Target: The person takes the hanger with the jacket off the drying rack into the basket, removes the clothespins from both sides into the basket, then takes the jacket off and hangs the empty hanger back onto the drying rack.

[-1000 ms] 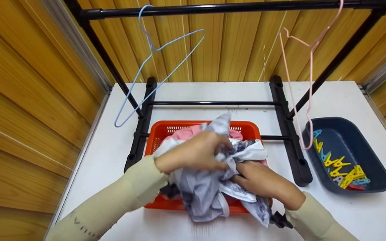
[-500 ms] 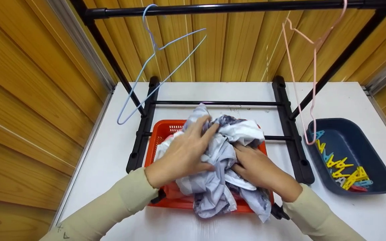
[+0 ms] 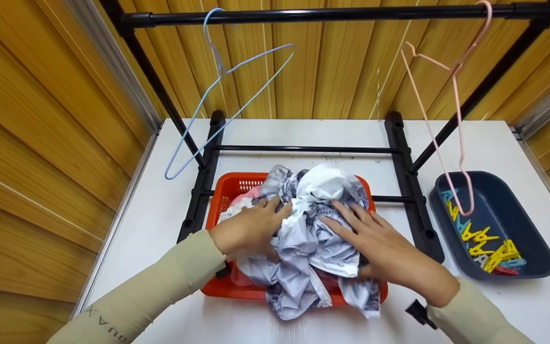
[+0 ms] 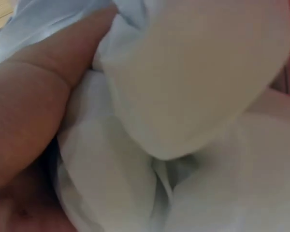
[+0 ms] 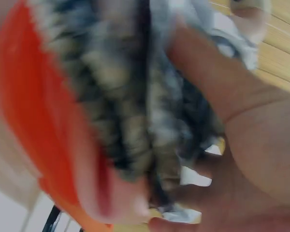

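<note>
A crumpled grey-and-white patterned garment (image 3: 299, 243) lies heaped in a red basket (image 3: 232, 290) and hangs over its front rim. My left hand (image 3: 251, 229) rests on the left side of the heap, fingers loosely extended and fingertips among the folds. On the right side my right hand (image 3: 385, 243) touches the cloth with its fingers spread. Pale cloth (image 4: 183, 82) fills most of the left wrist view beside the thumb. The right wrist view is blurred, showing dark patterned cloth (image 5: 125, 96) near the right thumb. Pink cloth (image 3: 251, 193) peeks out at the basket's back left.
A black rack (image 3: 322, 15) stands over the basket. From its top bar hang a blue hanger (image 3: 217, 79) at left and a pink hanger (image 3: 454, 71) at right. A dark blue bin (image 3: 518, 205) holding several clothespins (image 3: 499, 255) sits right. Wood-patterned walls surround the white table.
The left hand has moved back from the middle of the heap, and the raised cloth has dropped. The right hand has come out of the folds with its fingers spread. The pink hanger has swung.
</note>
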`<move>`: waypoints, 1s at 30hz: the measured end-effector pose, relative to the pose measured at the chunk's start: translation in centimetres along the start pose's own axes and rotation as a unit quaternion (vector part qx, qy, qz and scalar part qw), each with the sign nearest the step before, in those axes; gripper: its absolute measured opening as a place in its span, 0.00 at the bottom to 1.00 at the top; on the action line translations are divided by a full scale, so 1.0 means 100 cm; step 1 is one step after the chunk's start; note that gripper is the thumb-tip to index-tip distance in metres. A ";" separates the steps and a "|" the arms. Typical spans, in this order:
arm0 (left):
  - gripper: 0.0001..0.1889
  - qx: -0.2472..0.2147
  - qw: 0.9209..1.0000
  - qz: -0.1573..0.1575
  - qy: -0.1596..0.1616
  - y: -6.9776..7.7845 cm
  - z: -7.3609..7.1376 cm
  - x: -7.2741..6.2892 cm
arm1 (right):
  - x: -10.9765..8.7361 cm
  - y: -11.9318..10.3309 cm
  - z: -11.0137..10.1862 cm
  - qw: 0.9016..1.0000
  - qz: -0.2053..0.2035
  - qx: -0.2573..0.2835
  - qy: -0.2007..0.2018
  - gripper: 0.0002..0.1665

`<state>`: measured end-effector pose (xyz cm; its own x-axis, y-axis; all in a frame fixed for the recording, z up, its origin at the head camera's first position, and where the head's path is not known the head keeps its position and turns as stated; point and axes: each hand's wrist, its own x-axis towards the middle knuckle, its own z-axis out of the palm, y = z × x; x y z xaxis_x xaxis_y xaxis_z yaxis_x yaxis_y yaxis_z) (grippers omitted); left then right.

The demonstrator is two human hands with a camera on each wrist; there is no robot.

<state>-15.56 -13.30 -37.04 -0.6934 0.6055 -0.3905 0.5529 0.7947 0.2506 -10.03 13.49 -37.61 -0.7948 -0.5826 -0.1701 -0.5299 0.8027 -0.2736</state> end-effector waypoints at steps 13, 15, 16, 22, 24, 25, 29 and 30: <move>0.40 0.068 0.997 0.026 0.017 -0.018 0.012 0.059 | 0.043 0.009 0.006 0.996 0.026 -0.052 -0.072 0.37; 0.38 0.082 0.995 0.035 0.044 -0.021 0.020 0.064 | 0.046 0.010 0.007 0.996 0.026 -0.054 -0.067 0.30; 0.36 0.088 0.994 0.039 0.060 -0.023 0.024 0.066 | 0.048 0.010 0.008 0.996 0.028 -0.052 -0.069 0.28; 0.33 0.100 0.986 0.039 0.126 -0.029 0.045 0.070 | 0.058 0.004 0.016 0.993 0.044 -0.052 -0.094 0.28; 0.34 0.118 0.983 0.034 0.137 -0.027 0.047 0.068 | 0.060 0.002 0.019 0.993 0.039 -0.067 -0.091 0.28; 0.33 0.131 0.981 0.032 0.141 -0.026 0.048 0.067 | 0.060 0.002 0.020 0.993 0.035 -0.074 -0.089 0.28; 0.32 0.162 0.974 0.032 0.154 -0.025 0.050 0.064 | 0.057 0.005 0.017 0.994 0.023 -0.068 -0.078 0.30; 0.32 0.156 0.975 0.033 0.152 -0.025 0.049 0.062 | 0.056 0.006 0.015 0.995 0.022 -0.059 -0.080 0.30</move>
